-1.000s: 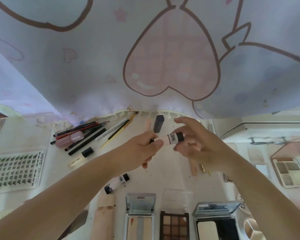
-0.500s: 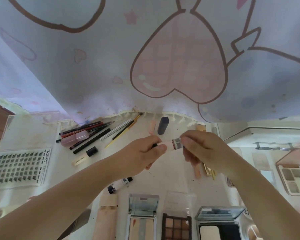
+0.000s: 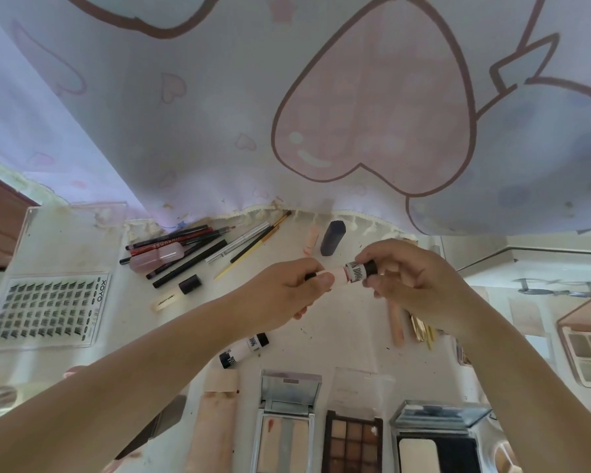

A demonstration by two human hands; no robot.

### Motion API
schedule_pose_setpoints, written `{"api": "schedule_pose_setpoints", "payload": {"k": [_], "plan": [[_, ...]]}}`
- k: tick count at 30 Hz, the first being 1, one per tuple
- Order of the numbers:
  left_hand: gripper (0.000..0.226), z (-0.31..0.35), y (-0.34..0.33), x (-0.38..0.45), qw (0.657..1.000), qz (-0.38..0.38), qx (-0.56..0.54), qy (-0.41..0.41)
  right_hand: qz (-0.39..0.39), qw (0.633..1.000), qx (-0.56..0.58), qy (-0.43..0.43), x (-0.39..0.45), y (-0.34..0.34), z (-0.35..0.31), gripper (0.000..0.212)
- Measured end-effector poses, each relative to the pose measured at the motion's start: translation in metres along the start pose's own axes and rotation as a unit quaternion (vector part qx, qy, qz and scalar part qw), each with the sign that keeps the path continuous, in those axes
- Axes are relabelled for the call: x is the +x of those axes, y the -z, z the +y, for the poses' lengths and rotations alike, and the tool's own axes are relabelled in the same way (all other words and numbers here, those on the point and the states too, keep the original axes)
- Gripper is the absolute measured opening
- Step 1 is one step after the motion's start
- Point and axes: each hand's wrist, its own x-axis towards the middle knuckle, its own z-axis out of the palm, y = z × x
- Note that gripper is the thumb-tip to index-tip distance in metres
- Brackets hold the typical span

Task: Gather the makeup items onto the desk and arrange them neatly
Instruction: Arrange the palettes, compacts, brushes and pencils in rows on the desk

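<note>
a curtain (image 3: 321, 97) with a big pink heart hangs over the far edge of the desk (image 3: 338, 322). on the desk, left of the hands, lies a clear lash tray (image 3: 48, 308). along the near edge sit an open compact (image 3: 285, 428), a brown eyeshadow palette (image 3: 352, 442) just to its right, and a mirrored compact (image 3: 437, 442) right of that; a pale palette (image 3: 585, 356) lies far right. a beige pouch (image 3: 215, 421) lies left of the open compact.

both hands hold a small tube (image 3: 350, 273) in the air above the middle of the desk. the left hand (image 3: 280, 295) has its fingers curled round the tube's pale end, thumb on top. the right hand (image 3: 413, 285) pinches the tube's black cap end between thumb and fingertips.

beyond the left hand, a cluster of pencils (image 3: 178, 247) lies fanned by the curtain hem, with a pink bottle (image 3: 156, 257) resting across them and a gold-handled brush (image 3: 256, 244) to their right. a dark lipstick (image 3: 333, 237) and a peach stick (image 3: 312, 238) lie beyond the tube. a gloss (image 3: 174, 293) with a dark cap lies near the pencils. a second tube (image 3: 244, 349), white with black ends, lies on the desk below the left hand.
</note>
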Motion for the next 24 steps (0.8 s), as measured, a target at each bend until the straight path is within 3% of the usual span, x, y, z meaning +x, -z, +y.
{"api": "schedule_pose_setpoints", "payload": {"k": [4, 8, 12, 15, 18, 20, 22, 24], "plan": [[0.023, -0.005, 0.001, -0.001, 1.0, 0.013, -0.02, 0.007, -0.004, 0.998, 0.066, -0.01, 0.0, -0.003, 0.005, 0.022], [0.023, -0.006, -0.002, -0.002, 0.999, 0.008, 0.034, 0.012, 0.009, 0.999, -0.004, -0.042, 0.001, -0.011, 0.009, 0.014], [0.033, -0.007, 0.002, 0.0, 0.995, 0.003, 0.101, -0.022, 0.02, 0.999, 0.03, -0.014, -0.003, -0.009, 0.014, 0.037], [0.029, -0.011, 0.003, 0.0, 0.99, -0.059, 0.126, -0.018, -0.003, 0.998, 0.062, -0.007, -0.005, -0.005, 0.016, 0.04], [0.007, -0.017, 0.0, 0.002, 0.994, -0.085, 0.074, 0.014, 0.012, 0.989, 0.146, -0.01, -0.008, 0.003, 0.019, 0.035], [0.011, -0.024, 0.0, 0.006, 0.998, -0.056, 0.003, 0.029, 0.04, 0.986, 0.162, -0.029, -0.007, 0.005, 0.026, 0.028], [0.016, -0.03, 0.001, 0.011, 0.998, -0.02, -0.047, 0.037, 0.077, 0.99, 0.081, -0.081, -0.001, -0.002, 0.038, 0.019], [0.021, -0.036, 0.0, 0.019, 0.996, 0.016, -0.077, 0.042, 0.078, 0.979, -0.147, -0.114, 0.008, -0.015, 0.054, 0.023]]}}
